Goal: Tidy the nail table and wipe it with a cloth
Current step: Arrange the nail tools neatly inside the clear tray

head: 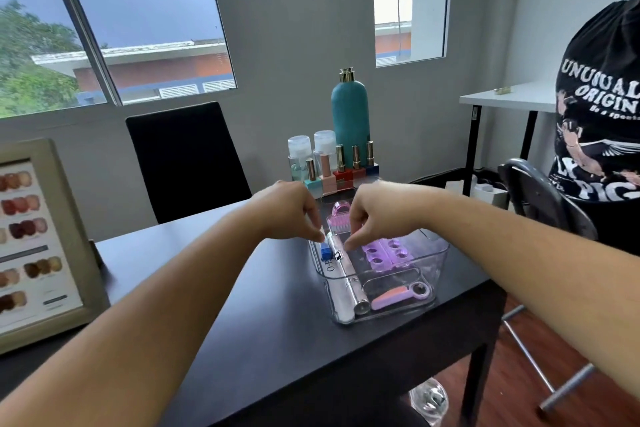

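A clear plastic organizer tray (437,255) sits on the dark nail table (242,305). Inside it lie a silver-pink nail drill pen (348,279), a nail file (330,276), a small blue item (325,252), purple toe separators (384,253), a pink brush (341,217) and a pink-purple buffer (389,297). My left hand (291,210) hangs over the tray's far left corner, fingertips pinching the top end of the drill pen. My right hand (375,215) is curled beside it, fingertips down at the same end of the pen.
Behind the tray stand several nail polish bottles (341,166), two clear bottles (299,152) and a teal bottle (350,114). A framed nail colour chart (38,239) leans at the left. A black chair (187,159) is beyond the table. A person in a black shirt (599,121) sits at the right.
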### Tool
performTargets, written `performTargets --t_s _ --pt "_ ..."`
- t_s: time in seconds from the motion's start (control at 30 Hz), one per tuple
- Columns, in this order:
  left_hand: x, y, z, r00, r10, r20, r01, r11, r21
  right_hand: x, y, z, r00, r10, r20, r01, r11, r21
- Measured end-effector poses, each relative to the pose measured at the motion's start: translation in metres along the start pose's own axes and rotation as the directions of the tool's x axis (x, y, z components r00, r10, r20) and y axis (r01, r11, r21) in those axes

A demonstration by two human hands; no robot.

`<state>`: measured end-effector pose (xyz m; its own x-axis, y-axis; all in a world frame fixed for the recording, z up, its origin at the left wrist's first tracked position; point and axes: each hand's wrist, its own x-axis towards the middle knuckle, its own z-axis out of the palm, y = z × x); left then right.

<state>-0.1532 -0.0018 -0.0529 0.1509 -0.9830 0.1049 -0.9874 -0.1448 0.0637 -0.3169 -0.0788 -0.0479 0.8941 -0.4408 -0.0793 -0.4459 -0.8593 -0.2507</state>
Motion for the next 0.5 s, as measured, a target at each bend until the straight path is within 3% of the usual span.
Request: performTargets --t_s 0.13,0.5 --pt "0.004 0.004 0.003 0.998 -0.052 0.041 0.049 0.996 0.074 0.008 -0.015 0.009 0.986 0.090 0.143 -0.079 0.993 -0.084" --pt "0.012 0.018 0.005 0.991 -0.119 0.065 0.099 0.964 0.249 0.014 -0.018 0.010 0.954 0.226 0.198 -0.194 0.966 -0.168"
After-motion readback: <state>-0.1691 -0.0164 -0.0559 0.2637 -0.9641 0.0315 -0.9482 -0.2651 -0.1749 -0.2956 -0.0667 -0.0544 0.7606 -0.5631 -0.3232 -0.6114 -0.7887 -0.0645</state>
